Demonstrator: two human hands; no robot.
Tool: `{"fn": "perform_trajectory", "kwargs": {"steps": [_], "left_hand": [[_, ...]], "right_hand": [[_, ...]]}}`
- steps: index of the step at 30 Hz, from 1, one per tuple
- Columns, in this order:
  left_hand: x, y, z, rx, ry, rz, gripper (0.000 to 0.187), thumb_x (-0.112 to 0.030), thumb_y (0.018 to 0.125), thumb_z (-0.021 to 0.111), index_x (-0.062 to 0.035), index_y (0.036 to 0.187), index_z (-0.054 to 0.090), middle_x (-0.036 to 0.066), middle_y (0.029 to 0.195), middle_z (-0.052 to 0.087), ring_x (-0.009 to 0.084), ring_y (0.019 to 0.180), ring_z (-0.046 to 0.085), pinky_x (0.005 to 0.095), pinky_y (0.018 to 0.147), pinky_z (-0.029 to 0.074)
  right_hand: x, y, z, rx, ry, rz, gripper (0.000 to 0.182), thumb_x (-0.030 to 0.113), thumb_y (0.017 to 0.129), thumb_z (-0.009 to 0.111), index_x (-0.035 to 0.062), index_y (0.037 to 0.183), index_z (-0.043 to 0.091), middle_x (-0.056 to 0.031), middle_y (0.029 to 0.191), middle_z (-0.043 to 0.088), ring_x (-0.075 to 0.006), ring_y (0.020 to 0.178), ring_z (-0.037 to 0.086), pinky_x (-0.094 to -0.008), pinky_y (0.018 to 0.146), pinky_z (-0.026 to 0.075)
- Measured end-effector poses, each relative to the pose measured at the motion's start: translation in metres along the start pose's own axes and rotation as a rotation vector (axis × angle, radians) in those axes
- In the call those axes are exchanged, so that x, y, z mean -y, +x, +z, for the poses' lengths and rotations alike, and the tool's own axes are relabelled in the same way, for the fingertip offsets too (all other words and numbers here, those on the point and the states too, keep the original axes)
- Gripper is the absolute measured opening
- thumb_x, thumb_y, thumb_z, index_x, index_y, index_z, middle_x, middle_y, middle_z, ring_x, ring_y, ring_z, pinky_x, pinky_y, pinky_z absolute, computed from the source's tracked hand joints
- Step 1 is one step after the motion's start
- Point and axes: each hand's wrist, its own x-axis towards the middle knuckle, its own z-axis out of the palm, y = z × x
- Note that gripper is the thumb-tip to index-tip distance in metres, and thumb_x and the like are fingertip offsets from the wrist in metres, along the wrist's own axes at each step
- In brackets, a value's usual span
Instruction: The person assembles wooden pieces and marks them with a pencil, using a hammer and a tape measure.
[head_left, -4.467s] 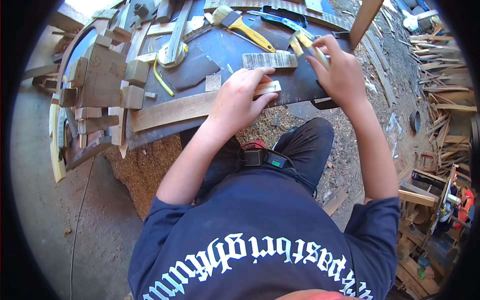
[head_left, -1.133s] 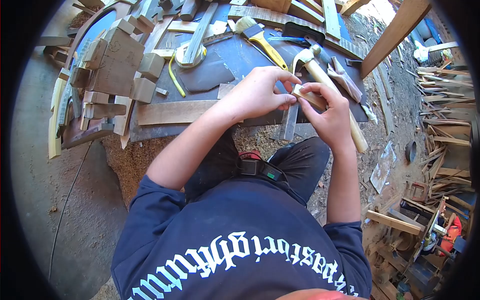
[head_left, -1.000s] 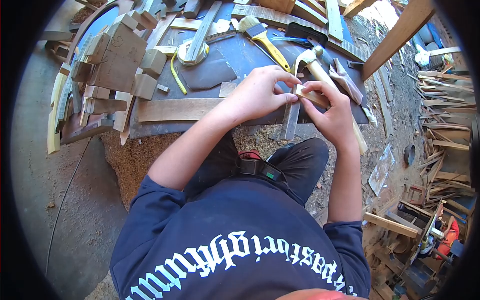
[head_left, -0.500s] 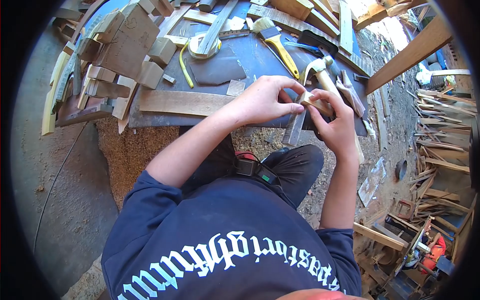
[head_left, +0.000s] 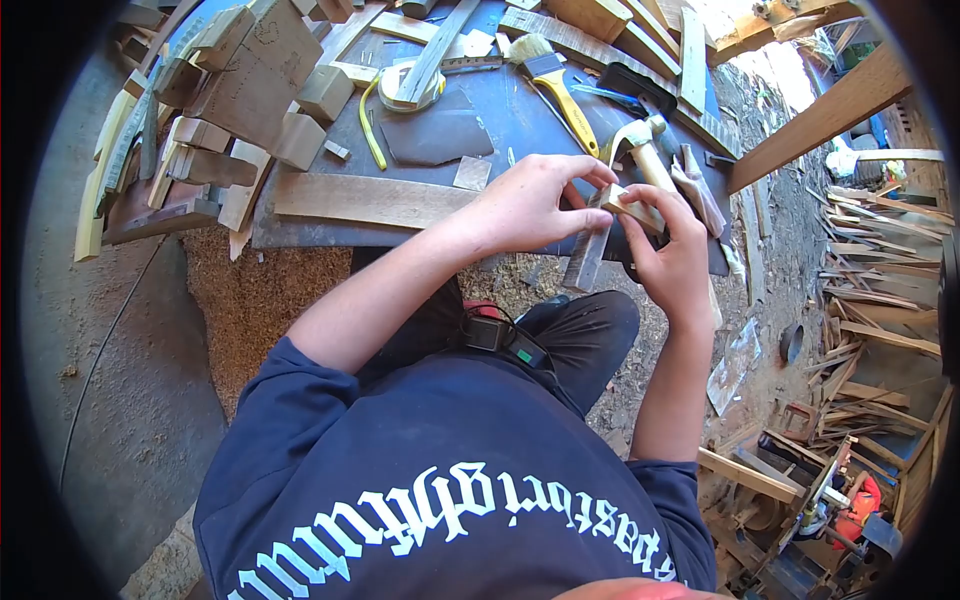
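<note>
Both hands meet over the near edge of the dark work surface (head_left: 330, 230). My right hand (head_left: 672, 245) pinches a small pale wooden block (head_left: 622, 203) between thumb and fingers. From the other side my left hand (head_left: 545, 205) closes its thumb and fingertips at the same block, with a grey flat strip (head_left: 588, 258) hanging down just below them. Exactly how the strip is gripped is hidden by the fingers. Behind the hands lies a claw hammer (head_left: 648, 160). A yellow-handled paintbrush (head_left: 572, 100) rests beyond it.
A flat wooden board (head_left: 370, 198) lies along the near edge at left. Further back are a tape measure (head_left: 410, 88) and a dark sheet (head_left: 435, 135). Stacked wooden parts (head_left: 255, 75) stand at left; scrap wood (head_left: 885, 270) is piled on the right. Sawdust (head_left: 240, 320) covers the ground.
The view has shifted slightly. Both hands keep their grip on the block, with only a small movement of the fingers.
</note>
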Motion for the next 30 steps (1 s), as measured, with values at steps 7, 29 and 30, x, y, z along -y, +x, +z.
{"fn": "perform_trajectory", "kwargs": {"steps": [7, 29, 30], "left_hand": [[0.0058, 0.0052, 0.0076, -0.091, -0.007, 0.083, 0.035, -0.018, 0.096, 0.082, -0.0053, 0.129, 0.077, 0.012, 0.107, 0.08, 0.0186, 0.091, 0.079, 0.0355, 0.081, 0.062], [0.0024, 0.0064, 0.008, -0.121, 0.065, 0.093, 0.03, -0.017, 0.093, 0.084, -0.0067, 0.12, 0.081, 0.012, 0.108, 0.079, 0.0165, 0.082, 0.078, 0.0331, 0.076, 0.06], [0.0024, 0.0061, 0.008, -0.119, 0.063, 0.095, 0.03, -0.018, 0.093, 0.084, -0.0069, 0.12, 0.081, 0.011, 0.107, 0.079, 0.0164, 0.082, 0.078, 0.0331, 0.076, 0.06]], "right_hand": [[0.0051, 0.0, 0.0002, 0.003, -0.03, 0.012, 0.024, 0.001, 0.09, 0.077, 0.0011, 0.114, 0.072, -0.0151, 0.105, 0.077, -0.0344, 0.103, 0.071, -0.0422, 0.093, 0.054], [0.0056, 0.001, -0.0023, -0.005, 0.036, 0.027, 0.016, 0.005, 0.091, 0.077, 0.0026, 0.106, 0.074, -0.0144, 0.107, 0.077, -0.0359, 0.104, 0.074, -0.0424, 0.095, 0.054], [0.0053, 0.0006, -0.0022, -0.004, 0.036, 0.03, 0.016, 0.005, 0.091, 0.077, 0.0024, 0.106, 0.073, -0.0144, 0.107, 0.077, -0.0361, 0.104, 0.074, -0.0426, 0.095, 0.054]]}}
